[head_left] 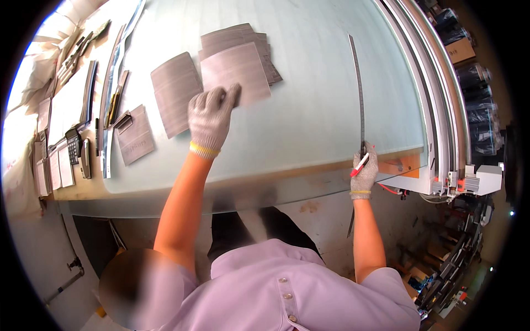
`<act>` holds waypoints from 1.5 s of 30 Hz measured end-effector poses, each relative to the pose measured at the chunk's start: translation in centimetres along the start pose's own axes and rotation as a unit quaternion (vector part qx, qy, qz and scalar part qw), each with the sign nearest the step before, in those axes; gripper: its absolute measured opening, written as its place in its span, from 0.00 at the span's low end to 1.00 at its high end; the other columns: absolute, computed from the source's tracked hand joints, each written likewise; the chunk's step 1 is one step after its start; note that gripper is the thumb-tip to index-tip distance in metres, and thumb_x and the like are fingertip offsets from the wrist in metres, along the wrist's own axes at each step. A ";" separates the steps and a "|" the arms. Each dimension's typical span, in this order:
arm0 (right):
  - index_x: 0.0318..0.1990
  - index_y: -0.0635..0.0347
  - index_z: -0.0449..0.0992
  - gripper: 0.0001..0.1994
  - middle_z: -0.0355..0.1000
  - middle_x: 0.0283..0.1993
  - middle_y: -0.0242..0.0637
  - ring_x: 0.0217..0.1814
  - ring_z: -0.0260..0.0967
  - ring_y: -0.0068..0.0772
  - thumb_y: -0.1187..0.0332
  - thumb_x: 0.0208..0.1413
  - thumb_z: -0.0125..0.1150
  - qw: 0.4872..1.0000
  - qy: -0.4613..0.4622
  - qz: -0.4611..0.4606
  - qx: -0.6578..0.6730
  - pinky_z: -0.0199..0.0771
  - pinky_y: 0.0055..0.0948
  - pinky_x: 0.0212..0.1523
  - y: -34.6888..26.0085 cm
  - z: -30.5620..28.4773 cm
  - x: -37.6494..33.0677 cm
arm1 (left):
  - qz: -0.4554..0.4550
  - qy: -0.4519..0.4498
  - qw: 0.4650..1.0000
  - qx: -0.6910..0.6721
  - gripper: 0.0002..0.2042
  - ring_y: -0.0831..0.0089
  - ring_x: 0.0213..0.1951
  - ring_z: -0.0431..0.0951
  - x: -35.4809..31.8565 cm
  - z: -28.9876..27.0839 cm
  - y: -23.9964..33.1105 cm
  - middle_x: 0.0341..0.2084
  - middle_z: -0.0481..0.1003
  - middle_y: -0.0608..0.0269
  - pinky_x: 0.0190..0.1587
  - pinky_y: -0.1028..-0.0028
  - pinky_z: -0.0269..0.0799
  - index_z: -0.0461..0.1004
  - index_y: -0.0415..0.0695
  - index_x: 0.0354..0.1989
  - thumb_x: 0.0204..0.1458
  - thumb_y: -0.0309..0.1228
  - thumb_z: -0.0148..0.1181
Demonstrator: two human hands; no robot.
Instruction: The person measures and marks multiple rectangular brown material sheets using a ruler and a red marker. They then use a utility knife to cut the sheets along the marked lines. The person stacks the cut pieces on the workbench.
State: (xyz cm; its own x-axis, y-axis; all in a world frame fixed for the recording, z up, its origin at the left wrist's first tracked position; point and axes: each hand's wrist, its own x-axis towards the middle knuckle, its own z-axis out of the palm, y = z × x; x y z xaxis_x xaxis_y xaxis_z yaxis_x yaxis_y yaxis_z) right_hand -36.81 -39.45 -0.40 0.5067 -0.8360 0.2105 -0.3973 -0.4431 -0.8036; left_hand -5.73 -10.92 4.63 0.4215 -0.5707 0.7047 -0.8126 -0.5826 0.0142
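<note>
My left hand [210, 117], in a knitted glove with a yellow cuff band, pinches the lower edge of a grey square sheet [234, 69]. That sheet overlaps a loose pile of similar grey sheets [229, 36] behind it. Another grey sheet [178, 91] lies just left of it. At the table's front right, my right hand [364, 175], gloved too, is closed around a long steel ruler [359, 88] and a red-and-white pen [360, 163]. The ruler extends away over the tabletop, and its near end hangs past the table edge.
The pale glass-topped table [309, 110] has a metal rail [436, 83] along its right side. On the left lie a small sheet with a clip [135, 140], a calculator [73, 144], a utility knife [85, 158] and long strips [113, 83]. Boxes and wrapped rolls [477, 105] stand beyond the rail.
</note>
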 end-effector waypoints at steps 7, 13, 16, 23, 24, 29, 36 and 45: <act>0.58 0.65 0.76 0.23 0.75 0.56 0.41 0.57 0.74 0.34 0.83 0.52 0.69 0.998 -0.021 -0.039 -0.034 0.73 0.36 0.62 1.5 0.2 -1.3 | -0.154 -0.225 0.962 0.030 0.45 0.55 0.67 0.68 -6.5 0.3 -4.3 0.68 0.67 0.58 0.67 0.58 0.67 0.67 0.53 0.70 0.39 0.44 0.79; 0.55 0.66 0.78 0.21 0.77 0.51 0.41 0.52 0.75 0.35 0.80 0.53 0.69 0.989 -0.112 -0.090 -0.036 0.74 0.33 0.58 -0.8 1.2 -1.6 | -0.084 -0.245 0.964 0.066 0.24 0.60 0.58 0.76 -10.0 -3.9 -9.8 0.58 0.77 0.60 0.60 0.59 0.70 0.76 0.48 0.59 0.52 0.33 0.70; 0.54 0.65 0.79 0.21 0.77 0.48 0.40 0.50 0.74 0.34 0.82 0.51 0.69 0.987 -0.125 -0.090 -0.036 0.74 0.32 0.57 -1.9 1.9 -1.5 | -0.072 -0.148 0.985 0.058 0.15 0.65 0.46 0.82 -10.9 -5.4 -6.5 0.46 0.83 0.66 0.54 0.61 0.72 0.81 0.47 0.50 0.53 0.29 0.68; 0.55 0.63 0.79 0.22 0.75 0.45 0.41 0.46 0.75 0.37 0.83 0.50 0.69 0.981 -0.156 -0.106 -0.032 0.77 0.33 0.51 -3.2 2.2 -0.5 | -0.182 -0.234 0.943 0.149 0.40 0.55 0.72 0.61 -11.4 -3.7 -5.5 0.73 0.61 0.62 0.70 0.53 0.59 0.63 0.57 0.73 0.49 0.36 0.73; 0.55 0.62 0.78 0.23 0.74 0.43 0.42 0.45 0.76 0.38 0.83 0.49 0.70 0.980 -0.157 -0.117 -0.025 0.78 0.33 0.49 -3.1 2.3 -0.4 | -0.165 -0.239 0.945 0.151 0.40 0.55 0.72 0.61 -11.1 -3.3 -6.9 0.74 0.60 0.62 0.70 0.52 0.58 0.63 0.57 0.73 0.49 0.36 0.73; 0.55 0.62 0.78 0.23 0.75 0.44 0.41 0.46 0.77 0.37 0.83 0.49 0.70 0.979 -0.164 -0.120 -0.033 0.79 0.32 0.49 -2.6 2.5 -1.0 | -0.046 -0.170 0.977 0.119 0.21 0.59 0.59 0.76 -9.9 -2.8 -10.5 0.56 0.78 0.62 0.64 0.55 0.68 0.77 0.47 0.57 0.53 0.29 0.67; 0.54 0.62 0.79 0.22 0.75 0.44 0.41 0.45 0.76 0.37 0.83 0.49 0.70 0.980 -0.158 -0.116 -0.038 0.78 0.33 0.49 -2.9 2.0 -1.5 | -0.022 -0.117 0.990 -0.078 0.15 0.59 0.47 0.80 -12.0 -7.6 0.0 0.41 0.80 0.60 0.58 0.57 0.71 0.79 0.44 0.44 0.47 0.27 0.72; 0.50 0.62 0.81 0.21 0.73 0.44 0.40 0.42 0.74 0.33 0.86 0.46 0.70 0.968 -0.214 -0.129 -0.035 0.78 0.31 0.42 -2.7 1.4 -0.8 | -0.295 -0.348 0.889 -0.042 0.29 0.52 0.59 0.71 -12.4 -6.8 8.1 0.57 0.71 0.54 0.57 0.54 0.68 0.74 0.47 0.62 0.49 0.37 0.71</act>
State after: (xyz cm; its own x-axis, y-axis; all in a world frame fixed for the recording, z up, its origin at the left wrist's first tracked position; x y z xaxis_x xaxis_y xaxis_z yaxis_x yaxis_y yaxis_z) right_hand -35.02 -37.14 0.84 0.8601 -0.4916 0.1365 -0.2599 -0.6524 -0.7119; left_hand -20.27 -4.63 0.79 0.9077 -0.4163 -0.0530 -0.3817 -0.8714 0.3083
